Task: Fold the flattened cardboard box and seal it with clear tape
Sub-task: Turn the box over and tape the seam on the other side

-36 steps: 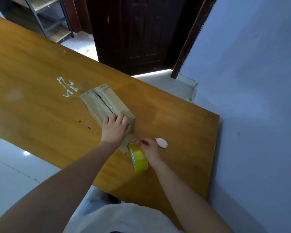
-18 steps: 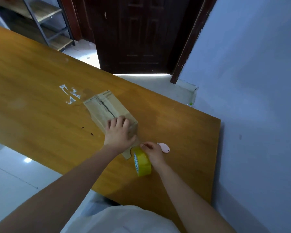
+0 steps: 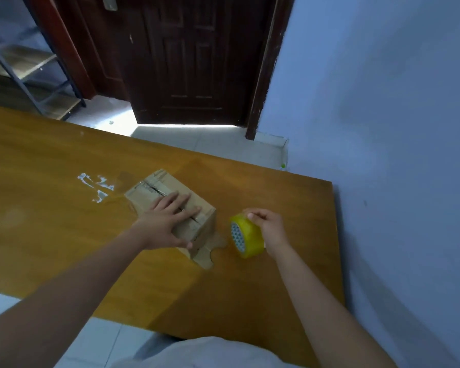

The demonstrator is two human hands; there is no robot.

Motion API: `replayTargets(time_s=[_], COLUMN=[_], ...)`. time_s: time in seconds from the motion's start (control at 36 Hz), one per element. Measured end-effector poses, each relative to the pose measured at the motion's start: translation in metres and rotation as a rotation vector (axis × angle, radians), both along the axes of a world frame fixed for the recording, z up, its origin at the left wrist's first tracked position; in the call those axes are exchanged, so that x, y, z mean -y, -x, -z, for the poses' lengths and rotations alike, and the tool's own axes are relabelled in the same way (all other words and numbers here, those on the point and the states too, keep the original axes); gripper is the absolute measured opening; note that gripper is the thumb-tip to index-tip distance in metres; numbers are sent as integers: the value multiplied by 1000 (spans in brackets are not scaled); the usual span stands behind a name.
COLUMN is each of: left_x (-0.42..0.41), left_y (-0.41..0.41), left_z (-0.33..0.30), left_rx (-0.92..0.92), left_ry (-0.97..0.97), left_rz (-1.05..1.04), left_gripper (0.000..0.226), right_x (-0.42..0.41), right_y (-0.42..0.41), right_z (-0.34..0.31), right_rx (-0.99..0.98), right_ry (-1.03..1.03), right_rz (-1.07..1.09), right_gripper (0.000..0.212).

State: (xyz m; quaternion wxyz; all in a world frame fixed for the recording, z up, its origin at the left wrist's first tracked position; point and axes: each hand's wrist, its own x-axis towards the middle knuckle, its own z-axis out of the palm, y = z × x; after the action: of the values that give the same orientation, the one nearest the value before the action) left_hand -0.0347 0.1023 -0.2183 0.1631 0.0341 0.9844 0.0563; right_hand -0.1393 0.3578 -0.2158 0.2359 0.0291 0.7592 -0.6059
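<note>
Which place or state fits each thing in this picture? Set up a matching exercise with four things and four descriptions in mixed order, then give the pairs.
Things:
1. cardboard box
2. tape roll
3. left hand
4. white marks

Descriptions:
A. on the table left of the box
B. held in the right hand
C. stands folded on the table
D. pressed flat on the box top

Pairs: 1-C, 2-B, 3-D, 4-A

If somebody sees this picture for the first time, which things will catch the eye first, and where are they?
First the yellow tape roll, gripped by the right hand above the wooden table, right of the cardboard box. Then the left hand, pressing flat on the box's top flaps, mid-table. Behind stands a dark door.
</note>
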Motion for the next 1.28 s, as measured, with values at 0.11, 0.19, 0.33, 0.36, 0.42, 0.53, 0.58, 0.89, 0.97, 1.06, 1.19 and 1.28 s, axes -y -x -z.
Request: replayTargets(time_s=[0.11, 0.19, 0.33, 0.36, 0.42, 0.53, 0.58, 0.89, 0.97, 1.06, 1.19, 1.28], left_x=[-13, -27, -48, -51, -52, -54, -55, -56, -56, -50, -19, -16], left_y=[0, 0, 2, 3, 6, 10, 12, 25, 29, 31, 42, 39], left_z=[-3, -1, -13, -17, -20, -22, -24, -26, -27, -33, -53, -69], left_rx=[-39, -94, -90, -63, -47, -82, -91, -95, -78, -62, -23, -229], left_ry=[90, 149, 248, 262, 264, 287, 302, 248, 206, 152, -160, -524], left_rz=[-10, -67, -101, -99, -92, -30, 9, 31, -2, -32, -256, -385], left_gripper=[109, 108, 103, 102, 102, 100, 97, 99, 95, 82, 43, 32], right_x=[5, 11, 19, 20, 21, 25, 27, 39, 41, 45, 49, 52], right_y=[-1, -5, -12, -14, -18, -29, -33, -45, -47, -49, -50, -50], right_z=[-13, -20, -29, -31, -36, -53, -60, -86, -90, -95, -100, -102], right_rx=[-37, -53, -109, -118, -134, -176, -188, -247, -257, -268, -258, -272], right_ry=[-6, -37, -117, -138, -169, -180, -182, -214, -194, -190, -190, -239], right_rz=[64, 108, 129, 129, 139, 196, 222, 251, 271, 278, 267, 235], right_gripper=[14, 10, 20, 21, 19, 25, 23, 20, 26, 24, 21, 16])
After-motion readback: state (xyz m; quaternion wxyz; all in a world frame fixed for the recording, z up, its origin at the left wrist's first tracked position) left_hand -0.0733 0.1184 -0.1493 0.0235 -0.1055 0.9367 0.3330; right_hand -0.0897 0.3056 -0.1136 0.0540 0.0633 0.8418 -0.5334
